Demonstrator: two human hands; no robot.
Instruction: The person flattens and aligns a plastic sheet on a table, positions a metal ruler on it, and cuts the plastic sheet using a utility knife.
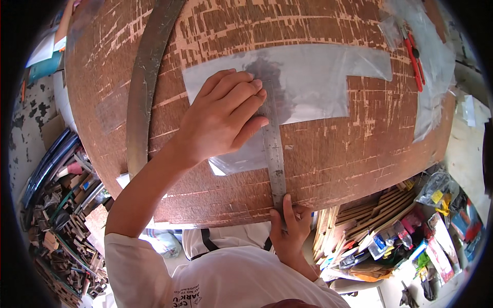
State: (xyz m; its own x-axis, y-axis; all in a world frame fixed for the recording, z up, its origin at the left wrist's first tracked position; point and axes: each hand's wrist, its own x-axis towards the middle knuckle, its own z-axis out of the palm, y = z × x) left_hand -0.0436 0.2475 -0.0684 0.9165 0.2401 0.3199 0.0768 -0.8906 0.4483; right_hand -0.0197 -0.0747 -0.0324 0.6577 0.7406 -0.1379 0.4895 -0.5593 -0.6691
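Where the ruler lies: steel ruler (274, 154) runs lengthwise down the scarred brown counter (359, 138), crossing a thin grey sheet (318, 77) and reaching the near edge.
Left hand: left hand (226, 115) lies palm down with fingers together, pressing the ruler's upper part and the sheet beneath it.
Right hand: right hand (288, 226) is closed on the ruler's lower end at the counter edge, thumb on top.
Handling, as a judgement: the ruler looks stiff, thin and slick, likely to slide on the sheet unless pressed flat; its ends are the places to pin it. The sheet looks light, limp and easily creased.
Beside the ruler: a long curved metal strip (146, 77) to its left; red-handled pliers (414, 54) far to its right.
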